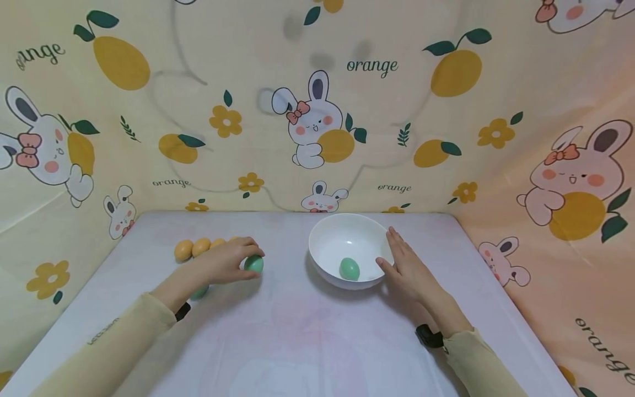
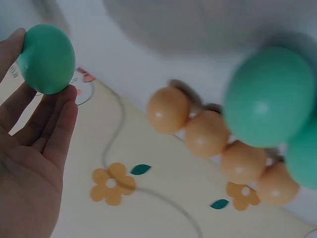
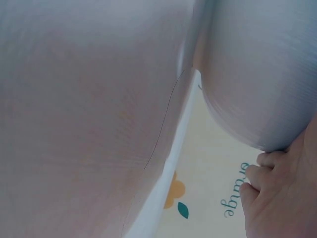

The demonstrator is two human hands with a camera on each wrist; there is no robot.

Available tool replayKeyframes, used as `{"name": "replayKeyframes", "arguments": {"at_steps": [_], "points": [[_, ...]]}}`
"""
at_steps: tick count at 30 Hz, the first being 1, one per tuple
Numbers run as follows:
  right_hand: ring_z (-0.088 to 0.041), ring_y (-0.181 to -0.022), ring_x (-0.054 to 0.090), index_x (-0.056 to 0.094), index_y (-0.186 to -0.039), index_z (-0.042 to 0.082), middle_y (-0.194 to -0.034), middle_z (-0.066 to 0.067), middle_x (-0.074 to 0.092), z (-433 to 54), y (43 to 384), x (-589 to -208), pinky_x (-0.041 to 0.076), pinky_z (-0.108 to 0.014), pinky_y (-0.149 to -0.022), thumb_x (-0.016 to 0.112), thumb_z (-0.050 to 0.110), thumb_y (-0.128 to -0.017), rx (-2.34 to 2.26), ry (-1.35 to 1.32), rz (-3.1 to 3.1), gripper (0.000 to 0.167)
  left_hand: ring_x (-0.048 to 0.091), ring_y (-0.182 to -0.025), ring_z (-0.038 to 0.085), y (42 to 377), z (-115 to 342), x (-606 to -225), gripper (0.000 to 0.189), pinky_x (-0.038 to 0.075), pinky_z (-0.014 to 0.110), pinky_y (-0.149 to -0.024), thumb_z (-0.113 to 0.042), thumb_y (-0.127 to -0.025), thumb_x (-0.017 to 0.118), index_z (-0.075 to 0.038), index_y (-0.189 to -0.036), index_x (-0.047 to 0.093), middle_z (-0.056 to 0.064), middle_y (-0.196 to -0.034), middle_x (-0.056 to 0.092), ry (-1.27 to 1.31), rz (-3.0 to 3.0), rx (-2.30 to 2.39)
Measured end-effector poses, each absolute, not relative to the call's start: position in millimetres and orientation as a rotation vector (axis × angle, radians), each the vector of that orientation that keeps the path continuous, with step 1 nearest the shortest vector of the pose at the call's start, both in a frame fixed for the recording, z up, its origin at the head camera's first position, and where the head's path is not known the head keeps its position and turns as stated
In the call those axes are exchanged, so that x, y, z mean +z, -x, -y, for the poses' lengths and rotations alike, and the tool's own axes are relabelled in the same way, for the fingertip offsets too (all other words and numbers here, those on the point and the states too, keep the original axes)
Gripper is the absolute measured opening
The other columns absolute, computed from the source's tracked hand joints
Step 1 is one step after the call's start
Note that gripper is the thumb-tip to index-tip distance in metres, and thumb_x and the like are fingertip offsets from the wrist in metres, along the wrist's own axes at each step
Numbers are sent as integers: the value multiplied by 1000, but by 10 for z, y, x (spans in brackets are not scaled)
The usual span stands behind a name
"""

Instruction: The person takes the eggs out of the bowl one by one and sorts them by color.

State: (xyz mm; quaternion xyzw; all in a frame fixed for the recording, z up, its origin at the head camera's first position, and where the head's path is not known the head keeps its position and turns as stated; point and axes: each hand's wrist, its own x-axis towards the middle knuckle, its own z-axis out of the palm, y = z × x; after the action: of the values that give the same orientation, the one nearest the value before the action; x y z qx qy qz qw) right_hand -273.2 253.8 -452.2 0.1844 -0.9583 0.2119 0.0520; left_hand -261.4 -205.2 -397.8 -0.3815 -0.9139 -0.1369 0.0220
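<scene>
My left hand (image 1: pixel 230 262) pinches a green egg (image 1: pixel 254 264) between thumb and fingertips, above the table left of the bowl. The left wrist view shows the same green egg (image 2: pixel 47 59) at the fingertips. A white bowl (image 1: pixel 324 270) stands right of centre, with one green egg (image 1: pixel 349 269) lying inside. My right hand (image 1: pixel 409 270) rests against the bowl's right side, its fingers fairly straight. In the right wrist view, the bowl's outer wall (image 3: pixel 262 64) meets the fingers of that hand (image 3: pixel 282 193).
Several orange-yellow eggs (image 1: pixel 183 250) lie in a row at the back left, partly behind my left hand. A green egg (image 1: pixel 199 292) shows under the left wrist; the left wrist view has two green eggs (image 2: pixel 270 96) beside the row. A patterned cloth (image 1: pixel 248 154) rises behind the table.
</scene>
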Motion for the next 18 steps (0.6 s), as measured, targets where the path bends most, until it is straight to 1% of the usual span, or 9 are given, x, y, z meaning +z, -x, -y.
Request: {"name": "replayKeyframes", "arguments": {"at_steps": [3, 7, 9, 14, 18], "points": [[-39, -159, 10, 10, -165, -1, -174, -15, 5, -2540, 2732, -4530, 18, -60, -125, 43, 56, -108, 646, -563, 2911, 87, 64, -108, 29, 2596, 2135, -4009, 41, 56, 45, -94, -23, -89, 84, 0, -121, 70, 10, -117, 66, 1173, 2852, -400], [-39, -159, 11, 9, -165, 0, -174, -15, 6, -2540, 2735, -4533, 18, -60, -125, 43, 56, -108, 647, -561, 2910, 87, 65, -106, 25, 2567, 2242, -4027, 43, 56, 42, -93, -24, -89, 84, 1, -121, 70, 9, -117, 66, 1131, 2901, -395], [-40, -158, 11, 9, -165, 0, -174, -16, 6, -2538, 2738, -4533, 19, -60, -124, 43, 56, -108, 644, -562, 2906, 87, 65, -105, 23, 2560, 2291, -4038, 44, 57, 42, -93, -25, -89, 84, 1, -121, 71, 8, -117, 67, 1099, 2932, -392], [-41, -158, 12, 9, -165, 0, -174, -16, 6, -2538, 2734, -4530, 19, -60, -124, 44, 56, -108, 654, -560, 2907, 87, 66, -107, 25, 2557, 2390, -4081, 43, 57, 45, -94, -25, -88, 85, 0, -121, 71, 10, -120, 68, 1016, 3007, -422], [-40, -159, 11, 9, -165, 1, -174, -15, 6, -2540, 2727, -4526, 19, -61, -124, 44, 56, -108, 660, -557, 2911, 87, 66, -104, 22, 2553, 2454, -4126, 42, 57, 44, -93, -26, -87, 85, -2, -120, 72, 9, -119, 68, 975, 3033, -435]]}}
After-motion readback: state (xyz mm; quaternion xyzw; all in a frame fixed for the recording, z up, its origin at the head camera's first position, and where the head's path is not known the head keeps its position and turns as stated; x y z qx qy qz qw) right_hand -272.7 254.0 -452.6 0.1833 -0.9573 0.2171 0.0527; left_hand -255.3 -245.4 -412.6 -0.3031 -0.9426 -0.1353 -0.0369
